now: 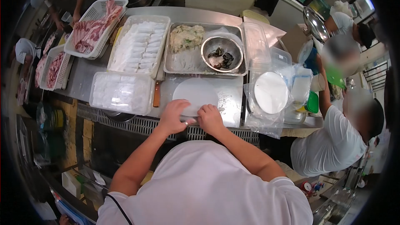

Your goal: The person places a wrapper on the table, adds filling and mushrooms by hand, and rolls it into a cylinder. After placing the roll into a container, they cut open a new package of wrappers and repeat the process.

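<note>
A round, thin white wrapper [196, 93] lies flat on a wet steel surface in front of me. My left hand [174, 117] rests at its near left edge, fingers stretched over the sheet and thumb apart. Close beside it, my right hand [210, 118] has its fingers curled down on the near right edge of the wrapper. Beyond is a steel tray [167, 60] with a pale minced filling [185, 38] flecked with green. A metal bowl [204, 54] in that tray contains dark pieces and some pinkish bits.
White rolls fill one plastic box [143, 46]; a second, lidded box [121, 92] stands nearer. A brown knife handle [156, 95] lies beside it. Raw meat fills a white basket [118, 3] at far left. Bagged white discs [271, 92] lie right; a co-worker [329, 141] stands beyond.
</note>
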The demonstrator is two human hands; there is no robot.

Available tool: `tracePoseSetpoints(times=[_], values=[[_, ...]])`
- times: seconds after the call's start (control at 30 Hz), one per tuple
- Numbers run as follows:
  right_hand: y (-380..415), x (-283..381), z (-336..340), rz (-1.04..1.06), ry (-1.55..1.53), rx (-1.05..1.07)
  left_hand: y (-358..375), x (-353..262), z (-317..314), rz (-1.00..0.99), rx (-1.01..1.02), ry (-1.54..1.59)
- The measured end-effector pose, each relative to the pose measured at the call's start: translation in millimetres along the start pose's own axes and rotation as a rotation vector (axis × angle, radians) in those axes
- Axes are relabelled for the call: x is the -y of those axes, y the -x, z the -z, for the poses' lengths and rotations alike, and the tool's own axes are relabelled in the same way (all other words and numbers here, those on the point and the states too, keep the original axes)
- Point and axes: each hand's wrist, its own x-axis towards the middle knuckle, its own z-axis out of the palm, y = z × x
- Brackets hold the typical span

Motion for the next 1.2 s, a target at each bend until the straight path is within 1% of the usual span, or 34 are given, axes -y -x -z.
tracePoseSetpoints(times=[0.03,0.13,0.23,0.33,0.43,0.57,0.67,0.77,0.87,0.9,1.0,1.03,1.2], values=[[-0.9,2.0,-5.5,0.000,0.007,0.003,3.3,-0.8,4.5,-0.102,0.107,0.021],[2.3,0.7,-10.6,-0.030,-0.030,-0.009,17.5,37.6,-22.8,-0.083,0.099,-0.118],[11.4,-3.7,-3.1,-0.147,-0.051,-0.041,19.1,56.3,-28.1,-0.093,0.080,-0.093],[13.0,-8.3,4.7,-0.285,-0.046,0.001,16.1,66.0,-31.7,-0.032,0.065,0.023],[1.7,-10.0,1.1,-0.453,-0.004,0.051,7.0,69.6,-34.3,-0.013,0.013,0.098],[-11.1,-9.0,2.2,-0.607,0.061,0.145,-2.4,64.6,-33.4,0.045,0.001,0.015],[-14.5,-3.3,6.3,-0.627,0.071,0.138,-3.8,56.8,-35.9,0.073,-0.006,-0.066],[-11.7,19.0,15.1,-0.366,0.168,-0.178,-1.4,46.4,-41.3,0.123,-0.007,-0.111],[0.7,41.8,16.2,-0.109,0.184,-0.071,5.2,43.8,-51.5,0.134,-0.034,-0.136],[7.0,45.5,7.9,-0.119,0.218,0.028,6.7,44.0,-54.1,0.147,-0.030,-0.140],[21.6,39.4,3.9,-0.179,0.307,0.137,7.1,43.1,-52.9,0.237,-0.007,-0.103],[26.5,30.0,5.3,-0.230,0.288,0.239,6.0,43.5,-49.6,0.273,0.001,-0.085],[51.8,-5.4,31.1,-0.323,0.286,0.219,8.8,43.1,-42.2,0.263,-0.056,-0.030]])
